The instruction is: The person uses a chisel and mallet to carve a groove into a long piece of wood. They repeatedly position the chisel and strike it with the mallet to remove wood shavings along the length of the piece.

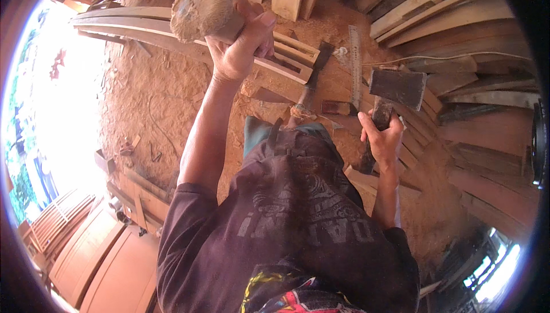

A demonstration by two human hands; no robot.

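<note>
Fingers of the right hand (384, 138) are clamping a dark, block-headed hammer (397, 88), its handle (381, 112) pointing toward seven o'clock, while the left hand (242, 44) is gripping a pale, frayed-ended wooden piece (200, 9) at the hammer's ten o'clock.

Floor (137, 84) under loose tan wood shavings. Lying on it: pale rectangular wooden piece with long slots (286, 71); long, straight, pale ruler (354, 55); small light-wood offcut (136, 142). Right side: stacked long brown wooden boards (452, 22).

Left head-worn fisheye camera; faces downward over the shirt (298, 190); close range; wide field spans left hand (243, 44) to right hand (382, 138).
</note>
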